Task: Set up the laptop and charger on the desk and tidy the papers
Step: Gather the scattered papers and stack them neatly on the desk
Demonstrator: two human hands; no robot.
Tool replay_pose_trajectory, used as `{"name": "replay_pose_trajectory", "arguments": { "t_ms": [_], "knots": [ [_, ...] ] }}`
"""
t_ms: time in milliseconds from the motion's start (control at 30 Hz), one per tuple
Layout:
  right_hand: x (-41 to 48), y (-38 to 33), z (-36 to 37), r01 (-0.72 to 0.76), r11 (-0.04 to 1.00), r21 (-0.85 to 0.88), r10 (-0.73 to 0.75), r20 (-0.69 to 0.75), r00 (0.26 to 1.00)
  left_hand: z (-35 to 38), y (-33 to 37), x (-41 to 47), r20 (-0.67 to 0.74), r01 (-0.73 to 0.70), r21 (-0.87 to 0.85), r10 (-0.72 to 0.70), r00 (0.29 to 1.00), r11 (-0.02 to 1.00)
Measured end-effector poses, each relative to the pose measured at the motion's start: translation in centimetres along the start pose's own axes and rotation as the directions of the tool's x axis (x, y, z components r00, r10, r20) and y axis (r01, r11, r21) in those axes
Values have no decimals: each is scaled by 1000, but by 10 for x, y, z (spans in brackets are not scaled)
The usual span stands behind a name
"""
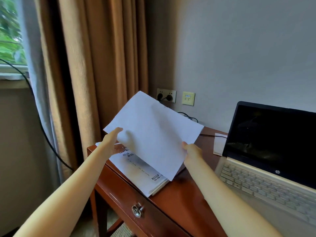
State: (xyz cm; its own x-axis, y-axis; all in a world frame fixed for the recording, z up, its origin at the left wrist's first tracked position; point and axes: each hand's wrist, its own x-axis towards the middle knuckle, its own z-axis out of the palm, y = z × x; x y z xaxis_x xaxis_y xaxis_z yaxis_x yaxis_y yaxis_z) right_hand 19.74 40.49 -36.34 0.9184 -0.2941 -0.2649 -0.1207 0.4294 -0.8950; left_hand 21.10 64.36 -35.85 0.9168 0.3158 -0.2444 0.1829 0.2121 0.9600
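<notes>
Your left hand (112,141) and right hand (189,149) fingers only pinch the sheet (153,132) by its edges, so it may buckle and shove the stack (145,175) off the left edge of the worktop (171,200).

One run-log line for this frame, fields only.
phase: tidying papers | left hand: holds blank sheet | right hand: pinches blank sheet | blank sheet: raised over paper stack | laptop: open, screen dark
</notes>
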Motion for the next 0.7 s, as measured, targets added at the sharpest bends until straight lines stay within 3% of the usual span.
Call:
{"name": "replay_pose_trajectory", "arguments": {
  "t_ms": [133,267,333,467,600,700],
  "knots": [
    [-8,19,4,-8,997,-78,9,17,1000,-6,-3,4,-146,-74,119,91,985,990],
    [-6,27,-3,113,916,-386,-88,81,993,-19,-13,9,-232,-74,453,198,952,889],
    [-6,26,-10,155,817,-555,-129,87,988,-22,-20,9,-253,-30,612,231,940,790],
    [-3,25,-22,182,560,-809,-166,105,980,-18,-29,9,-221,-3,766,267,938,642],
    [-1,20,-29,200,384,-902,-189,135,973,-7,-31,4,-230,24,850,331,915,526],
    [2,14,-32,213,305,-928,-204,154,967,1,-30,-1,-187,28,949,488,853,314]
  ]
}}
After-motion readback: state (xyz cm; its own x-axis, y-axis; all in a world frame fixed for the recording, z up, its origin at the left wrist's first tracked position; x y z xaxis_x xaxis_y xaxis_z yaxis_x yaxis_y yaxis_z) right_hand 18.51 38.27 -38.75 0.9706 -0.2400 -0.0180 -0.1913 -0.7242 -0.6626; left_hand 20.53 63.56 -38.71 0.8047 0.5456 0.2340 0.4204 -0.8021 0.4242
